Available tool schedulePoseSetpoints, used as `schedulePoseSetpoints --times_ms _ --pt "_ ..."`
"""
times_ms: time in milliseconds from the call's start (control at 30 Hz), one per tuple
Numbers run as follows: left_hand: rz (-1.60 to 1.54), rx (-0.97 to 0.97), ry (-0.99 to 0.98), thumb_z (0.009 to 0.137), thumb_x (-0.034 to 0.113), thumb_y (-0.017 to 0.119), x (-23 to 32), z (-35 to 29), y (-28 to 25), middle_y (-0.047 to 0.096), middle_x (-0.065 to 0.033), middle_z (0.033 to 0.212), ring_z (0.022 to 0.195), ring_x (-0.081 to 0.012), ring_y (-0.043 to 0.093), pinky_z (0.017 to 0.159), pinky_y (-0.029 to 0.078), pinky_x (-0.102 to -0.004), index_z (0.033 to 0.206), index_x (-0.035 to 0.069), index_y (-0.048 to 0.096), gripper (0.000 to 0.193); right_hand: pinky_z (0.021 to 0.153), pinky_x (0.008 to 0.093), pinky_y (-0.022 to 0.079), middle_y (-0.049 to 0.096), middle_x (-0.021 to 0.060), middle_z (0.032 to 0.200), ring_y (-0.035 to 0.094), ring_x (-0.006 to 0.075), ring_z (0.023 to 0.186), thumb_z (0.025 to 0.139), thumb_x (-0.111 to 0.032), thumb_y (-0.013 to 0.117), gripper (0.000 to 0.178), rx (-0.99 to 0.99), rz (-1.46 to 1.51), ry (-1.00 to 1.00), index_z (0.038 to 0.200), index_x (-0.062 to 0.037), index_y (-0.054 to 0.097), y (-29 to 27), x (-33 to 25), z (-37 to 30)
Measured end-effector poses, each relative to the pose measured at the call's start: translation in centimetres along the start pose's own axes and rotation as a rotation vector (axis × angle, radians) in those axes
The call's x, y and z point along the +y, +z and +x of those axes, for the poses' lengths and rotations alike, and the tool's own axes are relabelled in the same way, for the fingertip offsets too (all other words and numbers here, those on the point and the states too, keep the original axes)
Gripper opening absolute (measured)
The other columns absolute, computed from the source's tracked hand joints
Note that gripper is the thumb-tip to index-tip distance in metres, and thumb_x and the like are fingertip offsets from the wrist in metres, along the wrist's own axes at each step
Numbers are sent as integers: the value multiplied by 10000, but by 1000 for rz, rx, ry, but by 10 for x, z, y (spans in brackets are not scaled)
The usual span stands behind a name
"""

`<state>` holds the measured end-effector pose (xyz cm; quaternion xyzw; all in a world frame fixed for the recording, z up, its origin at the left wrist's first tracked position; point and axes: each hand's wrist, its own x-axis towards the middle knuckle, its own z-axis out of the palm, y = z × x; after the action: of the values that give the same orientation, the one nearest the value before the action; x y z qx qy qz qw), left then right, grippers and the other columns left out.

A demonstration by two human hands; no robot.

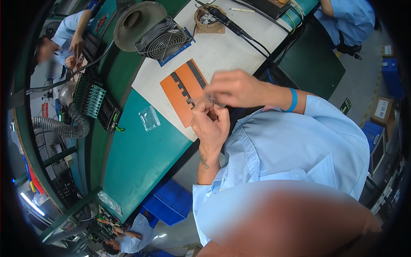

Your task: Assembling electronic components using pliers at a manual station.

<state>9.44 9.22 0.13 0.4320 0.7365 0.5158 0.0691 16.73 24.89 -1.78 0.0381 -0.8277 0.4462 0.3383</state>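
Note:
My left hand (209, 122) is closed in a pinch at the table's edge. Something small and shiny shows at its fingertips, too little of it to name. Just above, my right hand (239, 88), with a blue wristband (293, 100), is bent over the left fingertips, its fingers smeared by motion. Under and beside both hands lies an orange board (174, 99). Two dark strips run along it: a notched strip (182, 88) and a smooth strip (196, 73). My hands cover the board's near right part.
Beyond the board stands a cooling fan (165, 43) beside a round metal hood (139, 23). A soldering iron (224, 20) rests at a tip-cleaning pot (208, 19). A clear plastic bag (149, 118) lies on the green mat (141, 150). Circuit boards (92, 98) stand left; co-workers sit around.

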Motion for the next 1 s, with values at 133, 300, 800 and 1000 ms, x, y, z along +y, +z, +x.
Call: schedulePoseSetpoints --times_ms 133,300,800,1000 --pt "159 70 207 840 -23 706 -1 6 4 627 -101 871 665 -159 559 593 491 -276 1181 -14 500 399 509 237 400 619 17 730 506 105 572 773 54 722 193 82 -51 72 950 -22 732 -12 -2 12" --pt "610 73 512 788 29 794 13 32 6 644 -123 951 763 -219 589 697 519 -334 1288 -28 519 574 524 241 411 615 19 695 490 105 561 793 -8 761 80 -82 220 415 863 -13 723 -34 -17 6" --pt "-171 -70 47 771 123 864 -30 23 39 666 -129 1003 796 -249 597 715 517 -335 1189 -4 606 508 762 365 520 709 125 1112 661 289 848 910 -187 709 261 -104 -1176 1024 1144 -77 745 -205 18 65" --pt "-148 -8 184 745 123 905 -38 28 63 673 -73 923 747 -176 599 661 501 -283 1200 15 600 558 739 372 508 631 108 920 626 319 810 872 -154 680 144 -329 -1446 951 963 -49 716 -240 101 51"
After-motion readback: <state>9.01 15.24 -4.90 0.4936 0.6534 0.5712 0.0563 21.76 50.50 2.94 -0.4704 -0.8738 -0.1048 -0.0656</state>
